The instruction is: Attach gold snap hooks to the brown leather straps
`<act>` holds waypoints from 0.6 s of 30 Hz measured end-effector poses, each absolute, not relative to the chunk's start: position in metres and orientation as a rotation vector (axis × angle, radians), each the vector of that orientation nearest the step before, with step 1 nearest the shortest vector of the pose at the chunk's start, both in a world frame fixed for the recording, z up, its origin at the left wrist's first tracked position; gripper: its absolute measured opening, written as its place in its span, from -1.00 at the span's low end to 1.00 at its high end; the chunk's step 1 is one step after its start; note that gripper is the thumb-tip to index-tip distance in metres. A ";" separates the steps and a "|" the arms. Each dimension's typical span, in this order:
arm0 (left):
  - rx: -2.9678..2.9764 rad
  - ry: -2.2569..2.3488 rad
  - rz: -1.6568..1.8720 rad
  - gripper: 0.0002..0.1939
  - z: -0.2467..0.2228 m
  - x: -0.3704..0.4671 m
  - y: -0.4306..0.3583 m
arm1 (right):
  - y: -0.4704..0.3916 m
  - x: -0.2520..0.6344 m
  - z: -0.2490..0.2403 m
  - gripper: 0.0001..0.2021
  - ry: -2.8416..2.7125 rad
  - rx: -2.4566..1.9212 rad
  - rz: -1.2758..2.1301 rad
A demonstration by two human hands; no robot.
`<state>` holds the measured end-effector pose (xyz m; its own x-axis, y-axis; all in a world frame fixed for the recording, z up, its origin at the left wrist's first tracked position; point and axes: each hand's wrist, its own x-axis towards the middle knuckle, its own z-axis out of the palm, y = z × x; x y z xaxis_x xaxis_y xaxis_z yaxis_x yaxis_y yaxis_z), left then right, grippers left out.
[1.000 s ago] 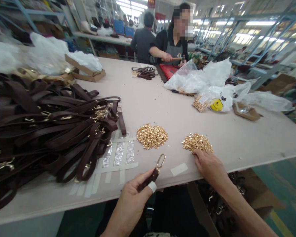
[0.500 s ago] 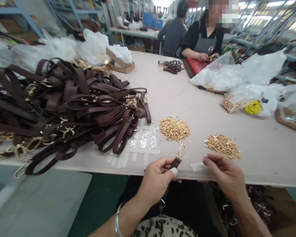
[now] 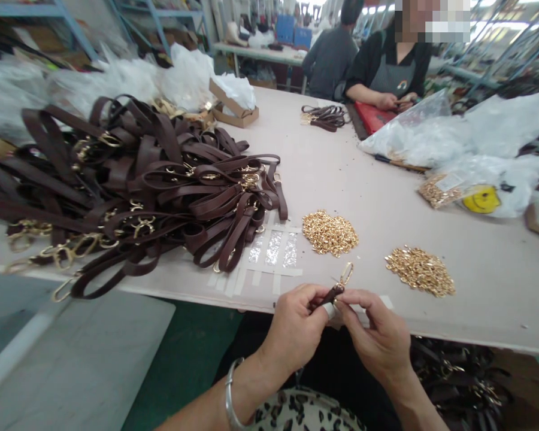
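My left hand (image 3: pixel 299 320) is closed around the end of a dark brown leather strap (image 3: pixel 329 296), above the table's front edge. A gold snap hook (image 3: pixel 347 274) sticks out from that end, pointing away from me. My right hand (image 3: pixel 376 329) meets the strap end from the right, thumb and forefinger pinched on a small gold stud (image 3: pixel 336 300), mostly hidden by the fingertips. Beyond the hands lies a heap of small gold metal pieces (image 3: pixel 330 233). A second gold heap (image 3: pixel 420 270) lies farther right.
A large pile of brown straps with gold hooks (image 3: pixel 161 185) covers the table's left side. Clear strips (image 3: pixel 273 248) are taped down beside it. Plastic bags (image 3: pixel 480 143) lie at the right, and a small strap bundle (image 3: pixel 326 117) farther back. Another person (image 3: pixel 390 72) sits across the table.
My right hand has moved left from beside the right gold heap to the strap end, where its fingertips now meet it. My left hand still holds the strap. The view has shifted slightly.
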<state>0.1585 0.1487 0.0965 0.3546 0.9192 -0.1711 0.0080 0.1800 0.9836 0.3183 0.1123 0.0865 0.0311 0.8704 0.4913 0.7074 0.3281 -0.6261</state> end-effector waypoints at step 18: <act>1.503 0.979 0.897 -0.81 0.098 0.154 0.141 | 0.109 0.308 0.071 -0.79 -1.039 -1.344 0.949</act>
